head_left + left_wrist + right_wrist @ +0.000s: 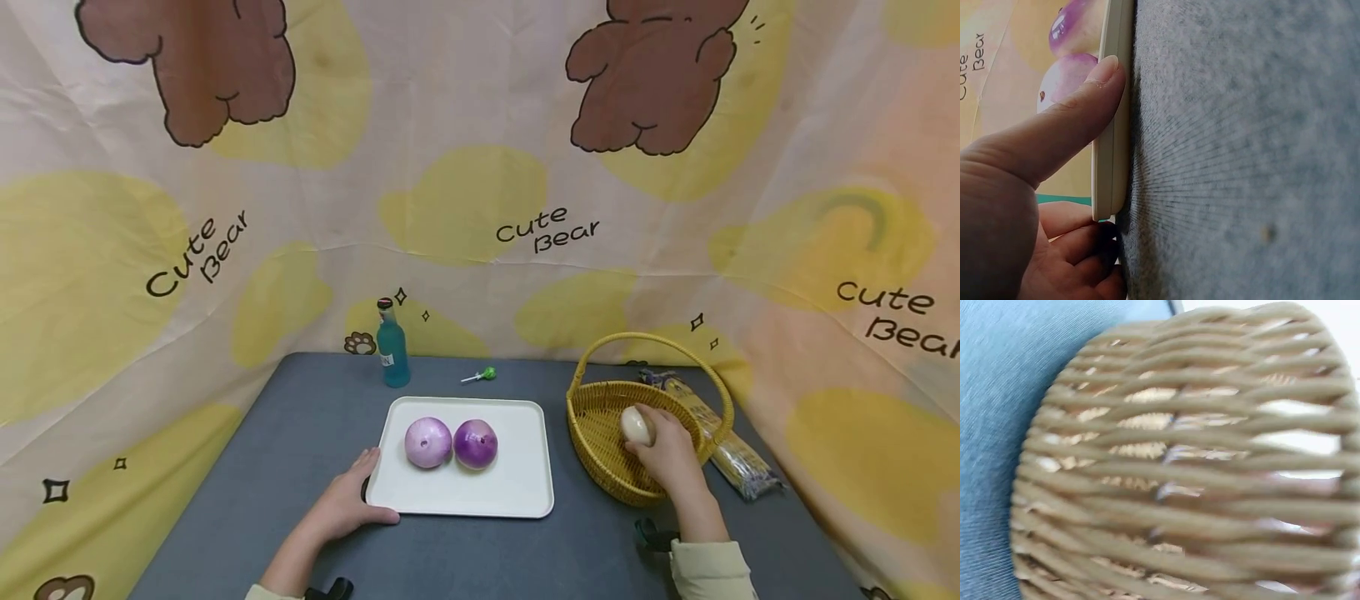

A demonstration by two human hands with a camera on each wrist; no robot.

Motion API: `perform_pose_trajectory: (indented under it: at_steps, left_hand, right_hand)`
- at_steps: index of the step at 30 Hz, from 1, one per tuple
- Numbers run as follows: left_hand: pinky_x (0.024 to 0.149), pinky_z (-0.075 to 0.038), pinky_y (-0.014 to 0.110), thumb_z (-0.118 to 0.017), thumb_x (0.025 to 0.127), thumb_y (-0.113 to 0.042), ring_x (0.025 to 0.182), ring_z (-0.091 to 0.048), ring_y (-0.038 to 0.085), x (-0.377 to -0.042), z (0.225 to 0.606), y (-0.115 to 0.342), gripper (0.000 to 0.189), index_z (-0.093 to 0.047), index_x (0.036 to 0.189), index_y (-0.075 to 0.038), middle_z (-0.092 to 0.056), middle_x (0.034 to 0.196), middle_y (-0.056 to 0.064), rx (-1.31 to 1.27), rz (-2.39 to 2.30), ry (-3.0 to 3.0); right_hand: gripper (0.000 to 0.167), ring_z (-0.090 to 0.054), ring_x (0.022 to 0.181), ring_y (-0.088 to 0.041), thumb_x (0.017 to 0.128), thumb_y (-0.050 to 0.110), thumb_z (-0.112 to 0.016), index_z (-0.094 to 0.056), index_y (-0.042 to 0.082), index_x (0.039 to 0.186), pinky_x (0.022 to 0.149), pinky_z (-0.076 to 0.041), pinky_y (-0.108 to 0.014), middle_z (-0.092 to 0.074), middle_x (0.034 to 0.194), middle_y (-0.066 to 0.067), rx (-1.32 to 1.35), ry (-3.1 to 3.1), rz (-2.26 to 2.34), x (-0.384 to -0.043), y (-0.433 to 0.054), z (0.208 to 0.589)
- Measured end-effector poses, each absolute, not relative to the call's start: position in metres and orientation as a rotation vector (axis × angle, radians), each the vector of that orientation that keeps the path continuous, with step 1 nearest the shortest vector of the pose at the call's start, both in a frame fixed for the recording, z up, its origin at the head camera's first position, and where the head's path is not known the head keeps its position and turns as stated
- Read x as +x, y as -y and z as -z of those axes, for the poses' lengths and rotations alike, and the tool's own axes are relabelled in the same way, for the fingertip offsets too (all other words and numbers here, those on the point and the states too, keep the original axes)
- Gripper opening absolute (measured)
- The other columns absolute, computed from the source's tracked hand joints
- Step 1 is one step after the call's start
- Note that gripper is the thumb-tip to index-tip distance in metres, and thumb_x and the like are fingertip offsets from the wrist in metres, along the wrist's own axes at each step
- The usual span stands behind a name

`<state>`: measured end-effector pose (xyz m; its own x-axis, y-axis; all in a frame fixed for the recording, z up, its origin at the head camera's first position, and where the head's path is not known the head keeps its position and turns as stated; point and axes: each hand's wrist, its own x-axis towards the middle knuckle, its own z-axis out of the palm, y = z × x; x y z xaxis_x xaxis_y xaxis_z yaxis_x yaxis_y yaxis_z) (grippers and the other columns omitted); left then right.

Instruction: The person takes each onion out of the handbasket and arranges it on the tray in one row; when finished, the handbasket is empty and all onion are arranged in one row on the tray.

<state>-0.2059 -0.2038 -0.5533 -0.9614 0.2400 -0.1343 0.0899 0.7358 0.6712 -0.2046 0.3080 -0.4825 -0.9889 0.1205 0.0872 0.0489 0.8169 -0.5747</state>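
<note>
My left hand (347, 502) holds the near left corner of a white tray (517, 462), thumb on the front edge and fingers along the left side. Two purple onions (476, 444) sit side by side on the tray, the left one paler. Over at the right, my right hand (670, 457) pinches a smooth, whitish egg-shaped thing (636, 425) inside a yellow wicker basket (603, 468) with a tall arched handle. In the right wrist view the woven basket side (1147, 444) hides that hand almost completely.
A blue bottle (393, 350) stands upright behind the tray, with a green lollipop (488, 373) lying to its right. Behind and right of the basket lies a long clear packet (738, 462) of yellowish contents. A printed cloth hangs behind the grey table (300, 433).
</note>
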Motion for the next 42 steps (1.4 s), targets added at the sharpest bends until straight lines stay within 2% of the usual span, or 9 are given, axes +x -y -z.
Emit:
perform_pose_trajectory:
  at_steps: [20,42]
  left_hand:
    - [0.115,-0.025,0.067,-0.093,0.065,-0.045,0.151,-0.022,0.047,-0.204,0.549,0.201,0.123,-0.027,0.156,0.005,-0.027,0.161,0.029,0.268,-1.044,-2.730]
    - [0.115,-0.023,0.069,-0.092,0.066,-0.047,0.152,-0.020,0.047,-0.205,0.548,0.200,0.124,-0.025,0.157,0.005,-0.025,0.162,0.028,0.241,-1.028,-2.704]
  right_hand:
    - [0.069,-0.053,0.121,-0.052,0.085,0.019,-0.083,-0.053,0.007,0.145,0.091,-0.047,-0.066,-0.053,0.141,-0.026,0.032,2.734,-0.891,-0.191,-0.284,0.451]
    - [0.069,-0.061,0.117,-0.040,0.077,0.013,-0.088,-0.060,0.010,0.140,0.088,-0.055,-0.054,-0.058,0.137,-0.020,0.182,2.653,-0.995,-0.196,-0.232,0.450]
